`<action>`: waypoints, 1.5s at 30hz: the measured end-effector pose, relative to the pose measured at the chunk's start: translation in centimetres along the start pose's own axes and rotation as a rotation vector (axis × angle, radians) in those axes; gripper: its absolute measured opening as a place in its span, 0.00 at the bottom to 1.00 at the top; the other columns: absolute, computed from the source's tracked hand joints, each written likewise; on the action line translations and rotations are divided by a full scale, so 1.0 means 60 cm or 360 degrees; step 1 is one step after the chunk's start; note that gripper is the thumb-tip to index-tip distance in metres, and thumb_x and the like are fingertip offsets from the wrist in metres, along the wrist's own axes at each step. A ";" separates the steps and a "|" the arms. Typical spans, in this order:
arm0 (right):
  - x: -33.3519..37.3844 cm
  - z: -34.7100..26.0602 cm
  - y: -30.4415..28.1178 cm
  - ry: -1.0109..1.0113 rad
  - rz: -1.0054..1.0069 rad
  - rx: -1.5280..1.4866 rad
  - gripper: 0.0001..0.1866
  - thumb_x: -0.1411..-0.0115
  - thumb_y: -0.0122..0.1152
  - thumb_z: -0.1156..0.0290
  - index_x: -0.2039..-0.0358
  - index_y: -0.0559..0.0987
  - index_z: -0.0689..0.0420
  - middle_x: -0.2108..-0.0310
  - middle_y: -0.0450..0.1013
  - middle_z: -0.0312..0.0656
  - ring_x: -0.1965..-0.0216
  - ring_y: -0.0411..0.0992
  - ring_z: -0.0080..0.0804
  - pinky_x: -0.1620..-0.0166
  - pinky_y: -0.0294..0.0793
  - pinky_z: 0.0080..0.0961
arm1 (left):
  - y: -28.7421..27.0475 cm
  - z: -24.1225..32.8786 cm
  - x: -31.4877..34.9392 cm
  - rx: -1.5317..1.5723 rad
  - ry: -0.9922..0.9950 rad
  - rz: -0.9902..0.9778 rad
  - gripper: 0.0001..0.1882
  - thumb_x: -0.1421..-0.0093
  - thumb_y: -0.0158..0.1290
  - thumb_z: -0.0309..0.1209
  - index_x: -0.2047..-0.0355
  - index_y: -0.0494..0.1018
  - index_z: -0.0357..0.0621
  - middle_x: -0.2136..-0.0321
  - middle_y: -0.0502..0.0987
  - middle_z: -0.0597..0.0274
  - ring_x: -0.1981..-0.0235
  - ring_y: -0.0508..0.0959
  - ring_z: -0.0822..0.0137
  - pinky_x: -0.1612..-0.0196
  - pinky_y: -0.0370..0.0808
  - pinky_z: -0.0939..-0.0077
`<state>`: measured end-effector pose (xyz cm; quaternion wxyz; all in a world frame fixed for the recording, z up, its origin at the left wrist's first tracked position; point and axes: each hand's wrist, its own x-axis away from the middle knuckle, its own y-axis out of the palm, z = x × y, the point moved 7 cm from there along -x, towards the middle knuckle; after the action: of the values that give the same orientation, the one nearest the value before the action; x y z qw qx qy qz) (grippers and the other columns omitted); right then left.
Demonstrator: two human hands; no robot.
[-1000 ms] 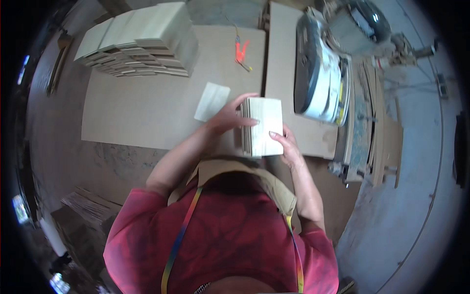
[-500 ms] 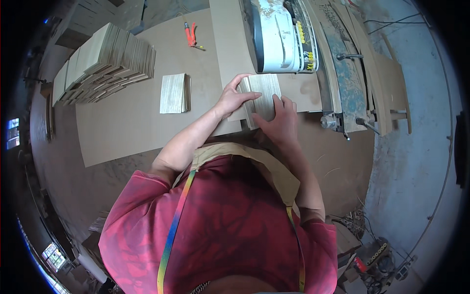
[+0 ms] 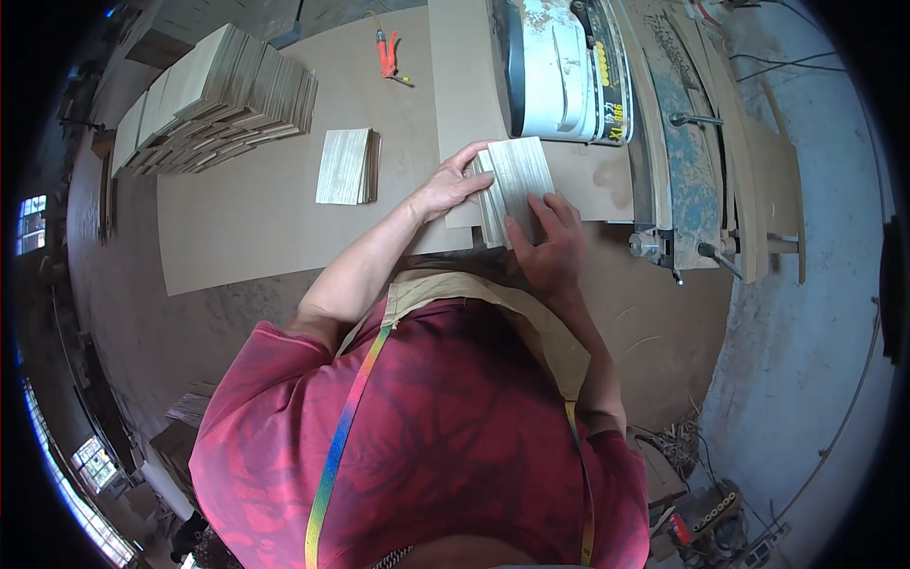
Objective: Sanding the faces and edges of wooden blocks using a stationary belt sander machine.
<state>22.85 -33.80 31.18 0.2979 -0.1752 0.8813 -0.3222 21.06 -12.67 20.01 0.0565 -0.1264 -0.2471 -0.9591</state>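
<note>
A small stack of thin, pale wooden boards (image 3: 523, 175) is between my hands near the table's front edge, its layers fanned at the left side. My left hand (image 3: 449, 190) grips that left side, thumb over the fanned edges and fingers partly hidden behind. My right hand (image 3: 554, 245) is closed on the lower right part of the stack, fingertips on the top board's face and thumb at its lower edge. Left of my hands, a second small stack of the same boards (image 3: 343, 167) lies on the brown sheet-covered table (image 3: 256, 223).
A large pile of boards (image 3: 227, 90) stands at the far left. Behind the small stack lies a red-handled air blow gun (image 3: 388, 57). A white machine housing (image 3: 559, 81) rises just beyond my hands; a worn blue metal machine bed (image 3: 694, 161) with levers is at right.
The boards in my hands have tilted and fanned out more at the left. My right hand has shifted slightly lower on them. The whole view has shifted a little.
</note>
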 end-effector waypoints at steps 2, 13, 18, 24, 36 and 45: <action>0.004 0.008 -0.014 0.0092 0.0014 -0.0047 0.26 0.43 0.79 0.62 0.47 0.87 0.61 0.45 0.80 0.49 0.46 0.77 0.49 0.43 0.80 0.41 | 0.007 0.006 0.003 -0.0043 -0.0014 -0.0010 0.36 0.34 0.69 0.26 0.27 0.71 0.59 0.56 0.81 0.67 0.67 0.78 0.81 0.66 0.76 0.89; 0.065 0.223 -0.041 0.0249 0.0232 0.0835 0.22 0.40 0.75 0.60 0.49 0.87 0.59 0.46 0.79 0.52 0.42 0.76 0.55 0.42 0.79 0.47 | -0.008 0.010 0.010 -0.0274 -0.0093 0.0138 0.33 0.34 0.70 0.28 0.30 0.73 0.55 0.58 0.81 0.65 0.67 0.79 0.80 0.65 0.77 0.89; 0.007 0.277 0.023 0.0122 0.0294 0.0970 0.23 0.37 0.72 0.61 0.45 0.85 0.59 0.46 0.79 0.53 0.43 0.75 0.56 0.42 0.78 0.48 | -0.016 0.003 0.013 -0.0381 -0.0023 0.0281 0.30 0.32 0.70 0.32 0.31 0.74 0.53 0.52 0.81 0.59 0.60 0.82 0.72 0.58 0.80 0.82; -0.065 0.278 0.036 0.0198 0.0298 0.0733 0.27 0.35 0.71 0.60 0.40 0.81 0.59 0.45 0.78 0.52 0.45 0.75 0.58 0.42 0.78 0.49 | 0.007 0.008 0.016 -0.0615 0.0037 0.0380 0.27 0.29 0.67 0.39 0.33 0.75 0.51 0.40 0.76 0.51 0.44 0.79 0.62 0.43 0.79 0.69; -0.001 0.019 0.029 0.0161 -0.0140 0.0164 0.40 0.42 0.78 0.55 0.36 0.76 0.64 0.37 0.69 0.66 0.44 0.74 0.63 0.41 0.78 0.50 | 0.011 -0.014 -0.005 -0.0822 0.0331 0.0471 0.23 0.23 0.58 0.47 0.35 0.77 0.50 0.34 0.72 0.52 0.34 0.73 0.57 0.30 0.69 0.62; 0.000 0.022 0.003 0.0274 -0.0203 -0.0340 0.41 0.43 0.79 0.58 0.33 0.76 0.65 0.32 0.68 0.66 0.37 0.72 0.66 0.36 0.76 0.50 | 0.002 -0.006 0.003 -0.0575 0.0131 0.0373 0.22 0.24 0.58 0.43 0.33 0.77 0.55 0.32 0.71 0.55 0.35 0.72 0.57 0.32 0.70 0.64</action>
<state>23.68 -34.28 30.24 0.1796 -0.2333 0.9200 -0.2587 20.84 -12.97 19.84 0.1540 -0.1232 -0.0523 -0.9790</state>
